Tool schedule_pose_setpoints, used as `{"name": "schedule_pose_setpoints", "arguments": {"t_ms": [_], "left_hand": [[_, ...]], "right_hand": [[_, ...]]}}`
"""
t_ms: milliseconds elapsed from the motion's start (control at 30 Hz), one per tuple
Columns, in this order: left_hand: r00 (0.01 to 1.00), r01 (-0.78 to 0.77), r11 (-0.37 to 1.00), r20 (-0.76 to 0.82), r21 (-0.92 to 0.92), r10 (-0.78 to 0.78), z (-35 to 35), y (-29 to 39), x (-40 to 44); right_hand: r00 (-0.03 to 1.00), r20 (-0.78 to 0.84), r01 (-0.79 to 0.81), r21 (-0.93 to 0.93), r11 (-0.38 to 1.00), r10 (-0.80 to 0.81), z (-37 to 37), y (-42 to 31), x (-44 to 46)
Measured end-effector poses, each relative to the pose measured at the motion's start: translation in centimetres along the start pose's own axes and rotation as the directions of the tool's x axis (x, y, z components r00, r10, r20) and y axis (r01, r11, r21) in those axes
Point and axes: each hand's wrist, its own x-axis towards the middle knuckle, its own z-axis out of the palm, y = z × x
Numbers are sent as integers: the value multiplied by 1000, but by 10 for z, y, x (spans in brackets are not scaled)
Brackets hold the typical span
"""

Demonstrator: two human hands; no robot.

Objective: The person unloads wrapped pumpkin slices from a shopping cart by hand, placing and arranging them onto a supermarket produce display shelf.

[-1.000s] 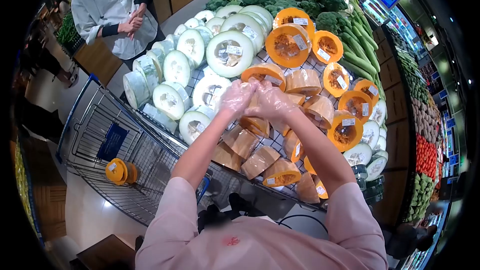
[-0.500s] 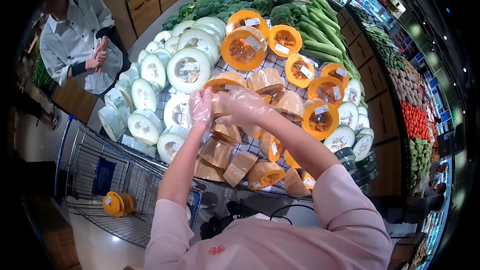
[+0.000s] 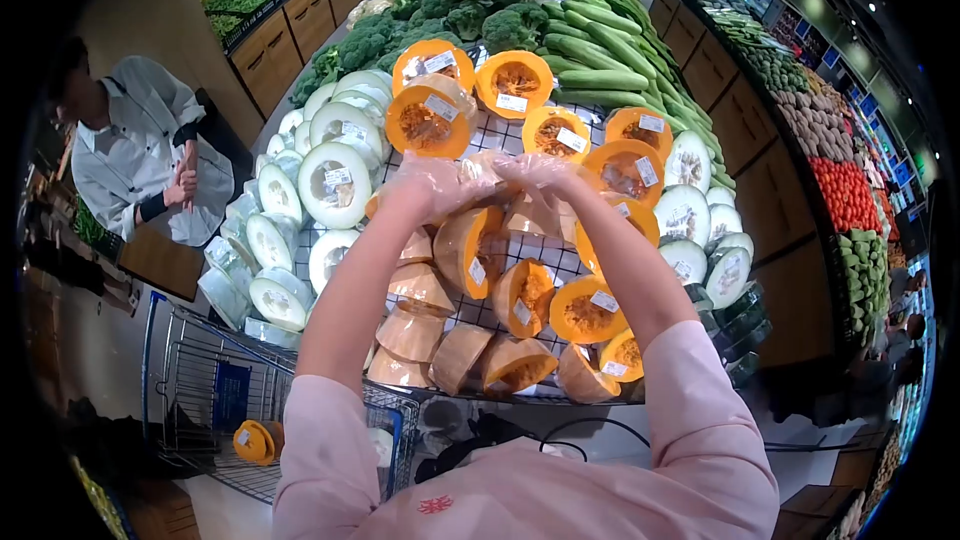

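My left hand (image 3: 432, 186) and my right hand (image 3: 545, 176), both in clear plastic gloves, are close together over the middle of the produce display. Their fingers are bent around a wrapped pumpkin piece (image 3: 478, 190), mostly hidden by the gloves. Just below them a cut pumpkin piece (image 3: 468, 252) stands on edge, its orange face turned right. Pumpkin halves with white labels, such as the seedy half (image 3: 428, 122), lie beyond my hands. More wrapped pumpkin chunks (image 3: 410, 333) sit nearer to me on the wire grid.
Cut winter melons (image 3: 336, 185) are stacked left, with more (image 3: 684, 217) at right. Broccoli (image 3: 465, 2) and long green gourds (image 3: 600, 45) fill the back. A shopping cart (image 3: 200, 380) holding pumpkin pieces (image 3: 256, 442) stands front left. Another person (image 3: 150, 150) stands at left.
Both hands have moved right relative to the display, and the right hand has turned inward. A cut pumpkin piece below them now shows. The view has shifted slightly.
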Motion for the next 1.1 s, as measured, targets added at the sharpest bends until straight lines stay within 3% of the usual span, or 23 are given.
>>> {"name": "schedule_pose_setpoints", "arguments": {"t_ms": [67,133,167,267,300,333,467,533,667,700,800,833,933,1033,1100], "left_hand": [[976,160,969,178,-186,-127,-2,0,18],[970,183,961,198,-208,-141,13,-10,36],[976,132,982,190,-138,-104,24,-22,45],[985,61,996,164,-61,-50,18,-12,36],[989,36,996,148,-85,-23,16,-13,35],[991,11,994,130,-111,4,15,-13,34],[997,-55,912,-68,-407,29,23,-16,40],[988,-133,922,-127,-363,93,4,-4,45],[948,-176,915,-311,-364,58,9,-15,63],[910,-265,834,-412,-483,51,35,-39,83],[928,-216,903,-366,-371,71,54,-34,70],[897,-261,898,-432,-355,90,62,-31,67],[877,-244,886,-479,-394,28,71,-27,63],[926,-86,854,-358,-513,-122,69,-18,62],[897,-153,873,-436,-463,-74,72,-17,61]], "right_hand": [[996,0,92,200,976,-94,11,15,21],[975,75,170,365,915,-211,17,23,26],[986,98,70,475,877,-132,21,21,22],[971,227,-56,522,851,-75,17,24,18],[904,356,-55,644,763,-235,16,22,20],[915,291,18,662,749,-279,14,27,16],[927,81,213,692,690,-367,16,48,17],[935,44,227,689,689,-353,13,52,16],[967,61,124,738,664,-248,2,35,-20],[975,71,82,764,640,-210,3,30,-26],[950,39,230,588,776,-311,17,54,35],[964,120,132,556,821,-236,15,53,38],[945,148,165,551,818,-291,12,53,33],[942,82,277,353,894,-324,9,49,26],[962,94,225,254,941,-256,13,52,38]]}}
